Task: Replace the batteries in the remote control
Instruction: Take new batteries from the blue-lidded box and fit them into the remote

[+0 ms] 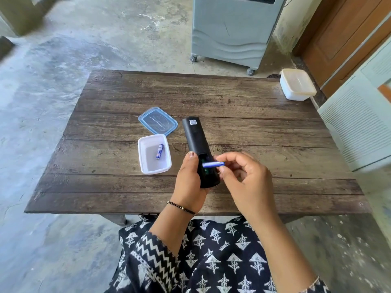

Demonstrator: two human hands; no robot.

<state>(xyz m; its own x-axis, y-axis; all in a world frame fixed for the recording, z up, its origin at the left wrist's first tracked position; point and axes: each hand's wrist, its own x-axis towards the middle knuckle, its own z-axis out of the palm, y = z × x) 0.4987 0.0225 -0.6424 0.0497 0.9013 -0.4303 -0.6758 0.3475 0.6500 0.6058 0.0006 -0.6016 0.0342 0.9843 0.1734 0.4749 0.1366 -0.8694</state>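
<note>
Left hand grips black remote back-up above wooden table, compartment open. Right hand pinches blue battery crosswise over compartment. 1 more battery lies in white tub left of remote; blue lid just behind tub.

Counted on and above the one wooden table: two batteries, one held and one in a tub, one black remote control, two white tubs, one open and one lidded, one loose blue-rimmed lid, and two hands, left and right.
</note>
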